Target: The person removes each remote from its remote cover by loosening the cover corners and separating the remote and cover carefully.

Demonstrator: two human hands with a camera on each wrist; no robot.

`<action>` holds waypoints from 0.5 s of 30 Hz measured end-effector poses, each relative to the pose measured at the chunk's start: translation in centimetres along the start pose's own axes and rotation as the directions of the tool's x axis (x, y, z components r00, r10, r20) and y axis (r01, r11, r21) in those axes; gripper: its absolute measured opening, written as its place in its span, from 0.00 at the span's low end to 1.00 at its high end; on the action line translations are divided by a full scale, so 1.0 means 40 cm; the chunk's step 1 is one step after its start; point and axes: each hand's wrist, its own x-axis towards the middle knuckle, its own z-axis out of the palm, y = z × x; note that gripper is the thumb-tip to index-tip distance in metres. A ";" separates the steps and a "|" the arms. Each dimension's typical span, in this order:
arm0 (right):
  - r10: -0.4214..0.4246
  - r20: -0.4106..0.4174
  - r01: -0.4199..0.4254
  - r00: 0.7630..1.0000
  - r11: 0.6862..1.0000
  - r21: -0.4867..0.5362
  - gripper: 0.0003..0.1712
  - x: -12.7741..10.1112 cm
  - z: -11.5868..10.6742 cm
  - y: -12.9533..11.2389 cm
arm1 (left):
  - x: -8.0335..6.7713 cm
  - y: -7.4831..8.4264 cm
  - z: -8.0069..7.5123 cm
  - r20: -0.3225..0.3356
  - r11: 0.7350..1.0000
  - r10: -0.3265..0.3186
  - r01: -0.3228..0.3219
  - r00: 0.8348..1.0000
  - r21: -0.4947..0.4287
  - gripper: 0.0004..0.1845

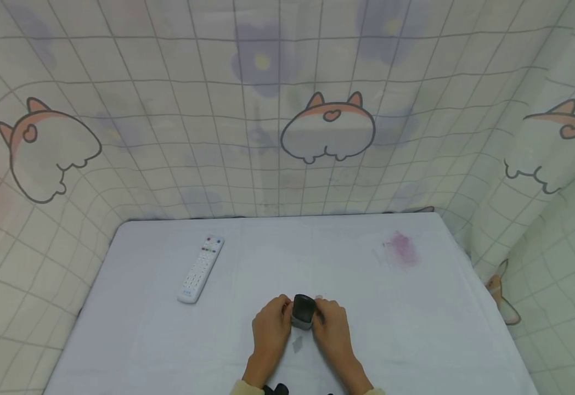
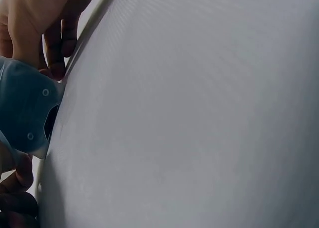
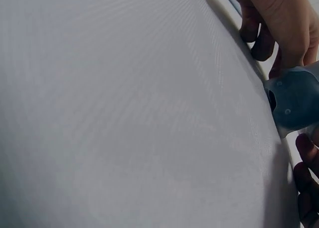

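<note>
Both hands meet at the front middle of the table around a small, rounded dark case (image 1: 303, 310) with a greyer lower part. My left hand (image 1: 270, 327) holds its left side with bent fingers. On the opposite side, my right hand (image 1: 333, 330) grips it the same way. In the left wrist view the case (image 2: 27, 108) looks teal, with two small rings and a dark notch at its lower edge, close over the white cloth. The right wrist view shows a similar teal side of the case (image 3: 297, 99) between fingers.
A white remote control (image 1: 201, 269) lies slanted on the white tablecloth (image 1: 134, 323), left of the hands. A pink stain (image 1: 402, 248) marks the cloth at the back right. Behind the table hangs a checked curtain (image 1: 208, 142) with cartoon prints.
</note>
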 end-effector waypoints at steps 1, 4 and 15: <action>-0.004 -0.001 0.004 1.000 1.000 -0.007 0.11 0.000 0.000 0.000 | 0.000 0.000 0.000 0.001 1.000 0.003 -0.003 1.000 0.007 0.07; -0.017 -0.005 0.017 1.000 1.000 -0.023 0.10 0.000 0.000 0.000 | 0.001 -0.001 0.002 0.012 1.000 0.002 -0.002 1.000 0.021 0.07; -0.049 -0.008 0.049 0.999 0.998 -0.047 0.09 -0.006 0.008 0.011 | -0.003 -0.001 0.005 0.052 0.999 -0.016 0.015 0.999 0.032 0.08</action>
